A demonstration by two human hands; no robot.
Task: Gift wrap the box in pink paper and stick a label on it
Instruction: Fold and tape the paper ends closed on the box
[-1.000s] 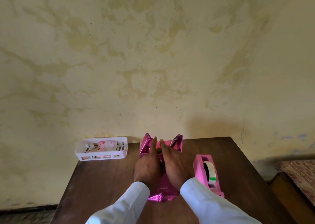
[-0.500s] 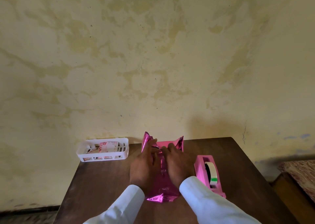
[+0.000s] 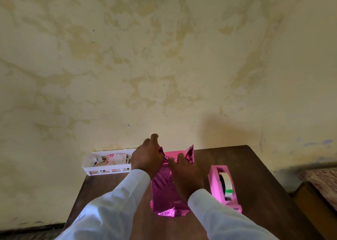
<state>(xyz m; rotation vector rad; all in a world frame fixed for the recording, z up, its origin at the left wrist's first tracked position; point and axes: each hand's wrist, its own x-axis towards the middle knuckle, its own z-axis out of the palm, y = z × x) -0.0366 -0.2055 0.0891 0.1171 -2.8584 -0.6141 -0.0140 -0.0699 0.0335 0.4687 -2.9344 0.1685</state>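
Fingers (image 3: 155, 139) of left hand (image 3: 146, 157), right hand (image 3: 186, 174) on pink paper (image 3: 164, 190)

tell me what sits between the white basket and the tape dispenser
The pink-wrapped box, with the left hand and right hand on its far end, seen in the head view.
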